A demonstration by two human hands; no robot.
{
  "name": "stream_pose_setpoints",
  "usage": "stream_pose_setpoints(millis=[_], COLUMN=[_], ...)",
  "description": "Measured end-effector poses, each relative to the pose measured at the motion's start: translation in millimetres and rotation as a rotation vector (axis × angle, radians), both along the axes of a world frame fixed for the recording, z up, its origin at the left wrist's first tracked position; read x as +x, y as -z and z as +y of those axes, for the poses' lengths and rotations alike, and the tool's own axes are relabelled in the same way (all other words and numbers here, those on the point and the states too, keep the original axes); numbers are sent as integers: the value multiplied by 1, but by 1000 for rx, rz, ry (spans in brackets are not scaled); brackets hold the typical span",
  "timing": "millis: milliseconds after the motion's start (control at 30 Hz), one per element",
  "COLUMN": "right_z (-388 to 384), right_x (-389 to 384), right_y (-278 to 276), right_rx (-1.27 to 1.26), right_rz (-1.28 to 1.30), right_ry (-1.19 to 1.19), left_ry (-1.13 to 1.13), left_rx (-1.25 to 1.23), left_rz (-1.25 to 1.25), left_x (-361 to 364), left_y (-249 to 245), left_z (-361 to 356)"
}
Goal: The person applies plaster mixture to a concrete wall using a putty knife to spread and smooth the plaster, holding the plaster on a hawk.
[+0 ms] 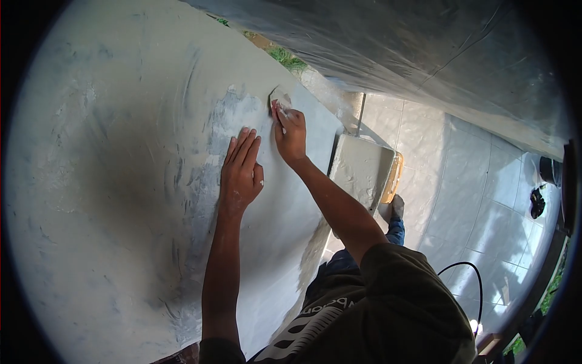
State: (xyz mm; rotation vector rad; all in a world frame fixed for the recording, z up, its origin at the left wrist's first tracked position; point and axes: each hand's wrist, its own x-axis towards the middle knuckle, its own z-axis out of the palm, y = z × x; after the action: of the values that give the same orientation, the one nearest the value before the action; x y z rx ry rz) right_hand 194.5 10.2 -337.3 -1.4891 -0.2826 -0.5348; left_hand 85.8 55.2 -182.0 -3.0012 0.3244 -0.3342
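A large pale panel (133, 121), smeared with white and grey filler, spreads out before me. My left hand (240, 176) rests on it, palm down, fingers stretched out beside a whiter, rough patch (233, 112). Up and to the right, my right hand (292, 136) grips a small filler-coated scraper (280, 97) with a bit of red at the fingers. The scraper's blade lies against the panel near its upper right edge. Most of its handle is hidden in my hand.
Right of the panel, a tray (357, 167) coated with grey filler stands beside an orange-yellow piece (393, 178). My foot (397, 206) is on the tiled floor (467, 182). Dark sheeting (448, 54) hangs along the top right. A black cable (479, 279) curves near my right side.
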Motion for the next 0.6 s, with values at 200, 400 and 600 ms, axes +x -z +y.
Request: stream_pose_setpoints(millis=[200, 400, 600], right_z=[-34, -16, -26], right_x=[-44, 59, -48], right_y=[7, 9, 15], right_rx=[55, -18, 38], right_rz=[-2, 28, 30], right_ry=[-13, 113, -95], left_ry=[-10, -11, -13], left_rx=[-34, -17, -31], left_rz=[14, 15, 19], left_x=[0, -1, 0], left_y=[-2, 1, -2], left_z=[-1, 0, -2])
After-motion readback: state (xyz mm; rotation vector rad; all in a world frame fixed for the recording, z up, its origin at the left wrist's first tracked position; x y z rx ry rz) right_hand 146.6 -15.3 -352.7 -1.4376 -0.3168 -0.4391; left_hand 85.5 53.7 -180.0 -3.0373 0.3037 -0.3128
